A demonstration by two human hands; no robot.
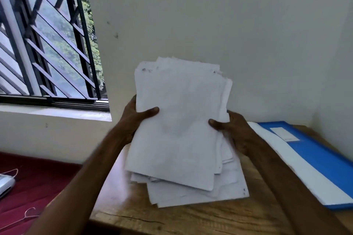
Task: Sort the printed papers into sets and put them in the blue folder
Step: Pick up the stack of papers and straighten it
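A thick, uneven stack of white printed papers [179, 120] is held up off the wooden table [145, 215], tilted toward me. My left hand [135, 118] grips its left edge, thumb on the front sheet. My right hand [231, 129] grips the right edge the same way. More loose sheets [191, 194] lie on the table just below the raised stack. The blue folder [313, 154] lies on the table at the right, with white paper [298, 170] along its near side.
A white wall stands right behind the table. A barred window [47, 44] is at the upper left. A dark red surface [38, 187] lies left of the table, with a white device [5, 183] and a thin cord on it.
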